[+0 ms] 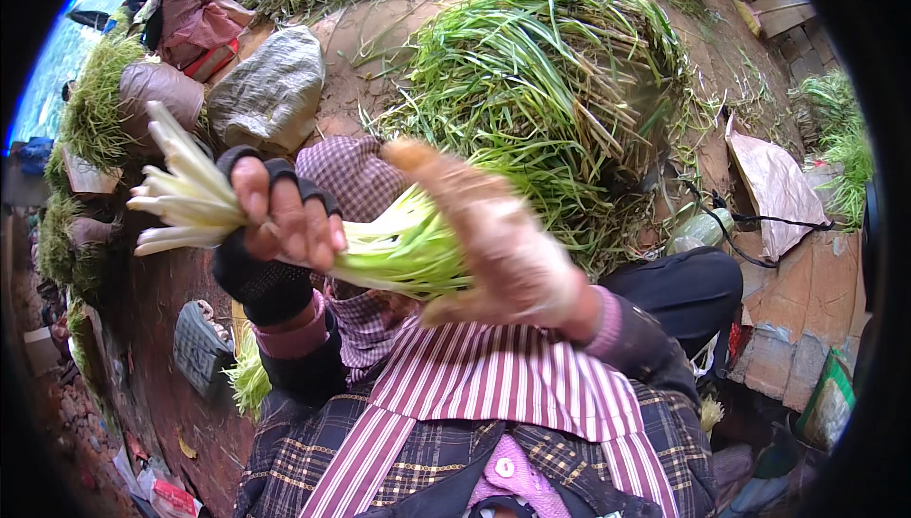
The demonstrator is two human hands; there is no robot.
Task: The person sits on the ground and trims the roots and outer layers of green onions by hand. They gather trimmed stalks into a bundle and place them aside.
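Observation:
My left hand (pixel 285 226), in a black fingerless glove, is closed around a bundle of long-leaved green vegetable stalks (pixel 406 247). Their thick white ends fan out to the left of the fist. My right hand (pixel 498 247), in a worn, pale glove and blurred, is at the leafy end. Its thumb is below the leaves and its fingers stretch above them; how firmly it touches them cannot be told. Beyond my hands lies a large heap of long green leaves (pixel 527 70) with brownish stems. Checked cloth (pixel 356 176) shows behind the bundle.
A pale woven sack (pixel 274 91) stands at upper left, near a seated person (pixel 188 13) in red checks. More greens (pixel 99 105) are stacked at far left. At right are a pale sheet (pixel 776 183), a black cord (pixel 747 219) and flattened cardboard (pixel 804 297).

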